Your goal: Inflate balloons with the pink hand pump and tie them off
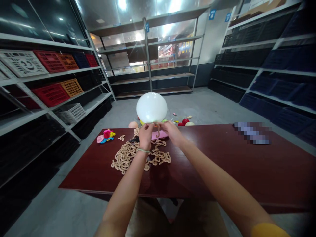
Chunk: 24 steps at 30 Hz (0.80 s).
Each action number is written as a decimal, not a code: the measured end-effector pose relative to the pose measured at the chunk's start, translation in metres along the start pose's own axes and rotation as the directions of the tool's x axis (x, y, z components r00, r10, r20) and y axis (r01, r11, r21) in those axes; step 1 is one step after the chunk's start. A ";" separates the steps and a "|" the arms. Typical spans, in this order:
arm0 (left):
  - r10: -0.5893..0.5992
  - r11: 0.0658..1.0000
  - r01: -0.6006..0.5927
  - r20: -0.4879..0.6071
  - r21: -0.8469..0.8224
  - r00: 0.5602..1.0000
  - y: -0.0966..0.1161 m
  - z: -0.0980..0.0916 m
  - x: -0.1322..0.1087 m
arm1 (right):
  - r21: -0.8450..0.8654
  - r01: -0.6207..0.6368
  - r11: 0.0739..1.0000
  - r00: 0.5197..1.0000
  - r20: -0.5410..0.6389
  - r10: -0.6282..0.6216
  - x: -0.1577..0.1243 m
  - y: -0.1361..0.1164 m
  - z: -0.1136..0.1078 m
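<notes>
My left hand [146, 133] and my right hand [171, 131] meet above the far edge of the dark red table [209, 164]. Fingers of both are closed in a pinch on a tan cord [158, 132], whose short end dangles between them. Just beyond my fingertips is a large round white balloon [151, 107]; whether my fingers touch it I cannot tell. Under and around my left wrist lies a tangled heap of tan curly cords [124, 156]. A pink object [160, 134] lies beneath my hands, partly covered.
Uninflated coloured balloons [106, 136] lie at the table's left. A pixelated flat object [253, 133] is at its right. Beyond the far edge sit small inflated balloons [185, 121] on the floor. Shelves with crates [51, 93] stand left and right, a metal rack [149, 59] behind.
</notes>
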State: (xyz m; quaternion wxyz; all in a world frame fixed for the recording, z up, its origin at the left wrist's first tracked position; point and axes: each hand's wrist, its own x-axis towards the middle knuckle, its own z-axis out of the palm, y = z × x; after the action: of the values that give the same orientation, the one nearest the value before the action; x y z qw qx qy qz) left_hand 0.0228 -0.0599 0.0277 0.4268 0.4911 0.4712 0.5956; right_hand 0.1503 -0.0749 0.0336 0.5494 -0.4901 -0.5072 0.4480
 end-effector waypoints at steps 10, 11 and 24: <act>-0.058 0.998 0.057 -0.031 -0.030 0.998 -0.017 -0.013 0.008 | 0.042 -0.059 0.997 0.979 -0.192 0.066 0.006 0.006 0.013; -0.099 0.992 0.098 -0.002 -0.082 0.995 -0.019 -0.012 0.008 | -0.036 -0.019 0.999 0.975 -0.221 0.010 0.004 0.008 0.008; 0.021 0.987 0.000 0.126 -0.162 0.992 -0.037 -0.001 0.023 | -0.611 0.017 0.791 0.946 -0.246 -0.210 0.008 0.034 -0.024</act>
State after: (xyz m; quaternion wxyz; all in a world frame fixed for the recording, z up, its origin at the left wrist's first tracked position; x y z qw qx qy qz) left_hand 0.0199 -0.0309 -0.0046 0.4911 0.4946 0.3905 0.6014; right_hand 0.1750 -0.0644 0.0003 0.4624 -0.6695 -0.5618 0.1495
